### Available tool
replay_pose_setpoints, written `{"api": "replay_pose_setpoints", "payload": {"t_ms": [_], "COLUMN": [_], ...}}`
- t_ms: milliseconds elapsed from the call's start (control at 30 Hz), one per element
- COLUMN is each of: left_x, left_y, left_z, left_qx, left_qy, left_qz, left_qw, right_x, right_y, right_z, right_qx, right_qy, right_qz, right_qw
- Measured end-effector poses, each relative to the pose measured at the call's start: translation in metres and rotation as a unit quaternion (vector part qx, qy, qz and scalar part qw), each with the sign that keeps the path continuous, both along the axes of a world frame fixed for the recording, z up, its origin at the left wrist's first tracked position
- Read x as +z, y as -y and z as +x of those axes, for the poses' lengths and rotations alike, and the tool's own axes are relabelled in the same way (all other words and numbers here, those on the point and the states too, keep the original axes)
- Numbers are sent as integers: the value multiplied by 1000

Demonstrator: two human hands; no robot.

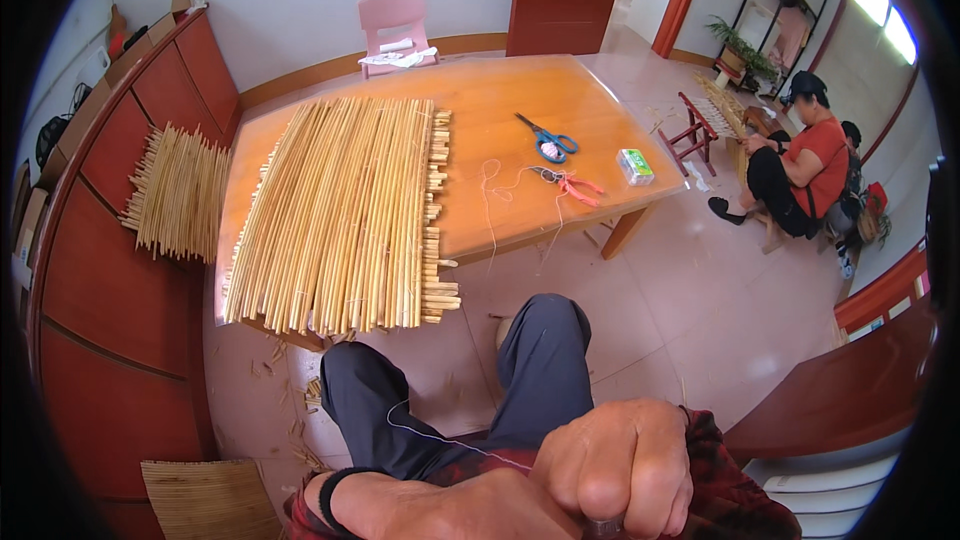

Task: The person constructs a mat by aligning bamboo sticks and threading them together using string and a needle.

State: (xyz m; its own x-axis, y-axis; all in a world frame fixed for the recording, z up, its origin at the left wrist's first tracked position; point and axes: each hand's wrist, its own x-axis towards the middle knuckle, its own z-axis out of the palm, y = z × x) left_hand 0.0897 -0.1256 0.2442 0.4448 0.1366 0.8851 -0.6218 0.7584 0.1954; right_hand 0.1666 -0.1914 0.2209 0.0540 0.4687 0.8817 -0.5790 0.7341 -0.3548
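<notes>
My right hand [622, 465] is closed in a fist low in the view, over my lap. A small glossy bit shows under its fingers, too little to name. My left hand [478, 506] presses up against it, its fingers hidden at the lower edge and behind the right hand. A thin white thread [440, 437] trails from between the two hands across my dark trousers. Which hand grips the thread cannot be made out. Beyond my knees, a mat of thin tan sticks [335, 215] tied with thread lies on the orange-brown table [480, 95], apart from both hands.
On the table lie blue-handled scissors [550, 140], red-handled pliers [578, 188], loose thread and a small green-and-white box [635, 167]. More stick mats [175, 190] lean by red cabinets [110, 290]. A pink chair [393, 25] stands behind. A co-worker [815, 160] sits at right.
</notes>
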Motion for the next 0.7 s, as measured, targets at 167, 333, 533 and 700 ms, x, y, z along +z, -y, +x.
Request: {"api": "replay_pose_setpoints", "payload": {"t_ms": [167, 333, 533, 700], "left_x": [-9, -2, 4, 0], "left_y": [30, 11, 17, 17], "left_z": [21, 2, 8, 20], "left_qx": [94, -19, 109, 99], "left_qy": [79, 33, 43, 93], "left_qz": [-72, -48, -91, -109], "left_qw": [990, 998, 989, 985], "right_x": [1, 1, -3, -7], "right_y": [-2, 0, 0, 0], "right_z": [-4, -3, -4, 4], "right_qx": [4, -2, -4, 8], "right_qy": [1, 13, -2, 14], "right_qz": [7, 17, 19, 25], "right_qw": [1000, 1000, 1000, 1000]}}
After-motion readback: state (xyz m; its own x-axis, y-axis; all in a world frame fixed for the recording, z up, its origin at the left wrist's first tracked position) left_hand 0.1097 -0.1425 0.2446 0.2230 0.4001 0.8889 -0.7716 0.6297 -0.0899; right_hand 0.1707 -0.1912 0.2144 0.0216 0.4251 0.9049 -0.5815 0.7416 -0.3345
